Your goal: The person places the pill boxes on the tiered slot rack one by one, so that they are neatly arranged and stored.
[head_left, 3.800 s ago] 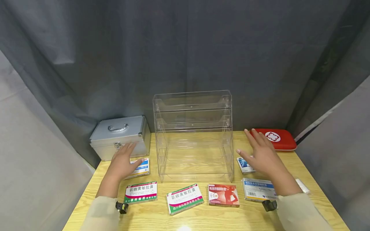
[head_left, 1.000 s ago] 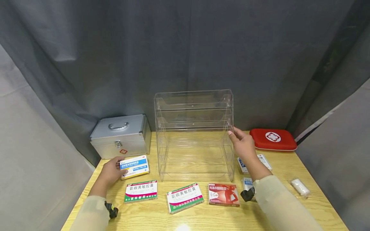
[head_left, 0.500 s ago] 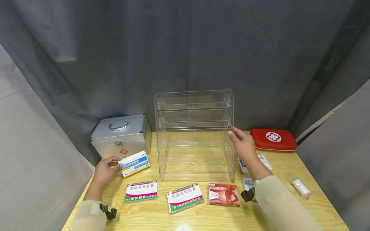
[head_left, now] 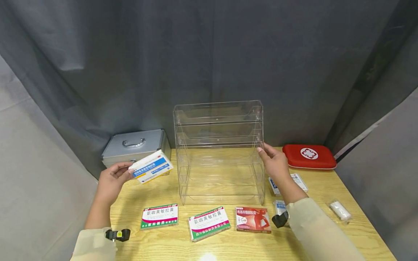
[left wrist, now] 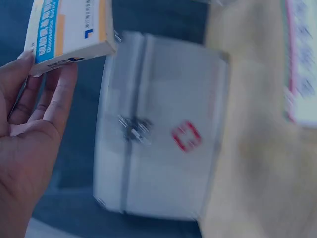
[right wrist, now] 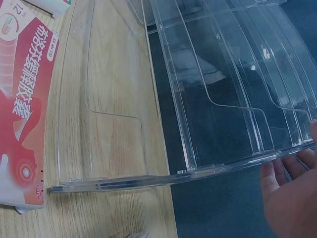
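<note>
My left hand (head_left: 110, 183) pinches a white, blue and yellow medicine box (head_left: 152, 166) by its left end. The box is tilted and raised in front of the silver case. In the left wrist view the thumb lies on the printed face of the medicine box (left wrist: 74, 32) with the fingers behind it. My right hand (head_left: 277, 166) grips the right side edge of a clear tiered plastic rack (head_left: 218, 141), thumb at the front. In the right wrist view its fingers curl at the edge of the rack (right wrist: 188, 176). No boxes sit in the rack's tiers.
A silver case (head_left: 138, 139) stands back left, a red zip case (head_left: 323, 161) back right. Along the front lie two green-and-white medicine boxes (head_left: 160, 216) and a red medicine box (head_left: 253, 219). Blue-and-white boxes (head_left: 298, 183) and a white wrapped roll (head_left: 340, 211) are right.
My left hand has taken hold of the medicine box and lifted it off the table, tilting it. My right hand went from hovering over the right-hand boxes to the rack's edge and stays there.
</note>
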Demonstrator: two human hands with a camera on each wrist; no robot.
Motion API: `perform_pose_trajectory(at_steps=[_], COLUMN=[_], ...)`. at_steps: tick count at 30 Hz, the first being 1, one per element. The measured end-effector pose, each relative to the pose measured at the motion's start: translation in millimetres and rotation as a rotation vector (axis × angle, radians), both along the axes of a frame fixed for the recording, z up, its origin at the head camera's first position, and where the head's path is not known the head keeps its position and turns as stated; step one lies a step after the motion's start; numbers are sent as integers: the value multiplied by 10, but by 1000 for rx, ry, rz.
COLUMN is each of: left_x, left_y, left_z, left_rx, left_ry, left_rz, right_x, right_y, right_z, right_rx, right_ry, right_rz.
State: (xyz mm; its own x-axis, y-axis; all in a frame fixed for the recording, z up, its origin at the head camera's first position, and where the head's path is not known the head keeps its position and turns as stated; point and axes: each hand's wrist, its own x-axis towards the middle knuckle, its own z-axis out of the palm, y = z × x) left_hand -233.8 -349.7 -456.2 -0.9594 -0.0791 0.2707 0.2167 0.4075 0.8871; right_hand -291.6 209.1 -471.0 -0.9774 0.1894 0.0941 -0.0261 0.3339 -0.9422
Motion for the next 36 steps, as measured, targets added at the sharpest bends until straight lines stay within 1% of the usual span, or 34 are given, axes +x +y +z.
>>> perform_pose_trajectory(at_steps=[4, 8, 11, 15, 18, 21, 25, 28, 33, 36], left_x=[-17, -68, -142, -282, -408, -540, -697, -798, -931, -976], left_y=[197, 444, 653, 899, 1052, 1184, 1338, 1456, 1688, 1844], left_z=[259, 509, 677, 856, 963, 1072, 1216, 1304, 1405, 1465], left_rx=[119, 258, 331, 371, 371, 355, 273, 234, 220, 178], left_ry=[85, 126, 150, 190, 223, 249, 265, 269, 280, 307], left_rz=[-35, -31, -18, 4, 19, 10, 2, 3, 19, 40], right_x=[-6, -7, -10, -19, -32, -45, -37, -22, -4, -1], right_y=[-4, 1, 2, -6, -13, -17, -16, -13, -3, 5], right_z=[-15, -23, -28, -39, -42, -42, -45, -44, -32, -27], right_rx=[6, 15, 24, 30, 33, 38, 43, 42, 35, 31], right_ry=[12, 18, 19, 23, 31, 36, 23, 13, 25, 35], right_rz=[-2, -6, -9, -9, -7, -7, -13, -17, -20, -22])
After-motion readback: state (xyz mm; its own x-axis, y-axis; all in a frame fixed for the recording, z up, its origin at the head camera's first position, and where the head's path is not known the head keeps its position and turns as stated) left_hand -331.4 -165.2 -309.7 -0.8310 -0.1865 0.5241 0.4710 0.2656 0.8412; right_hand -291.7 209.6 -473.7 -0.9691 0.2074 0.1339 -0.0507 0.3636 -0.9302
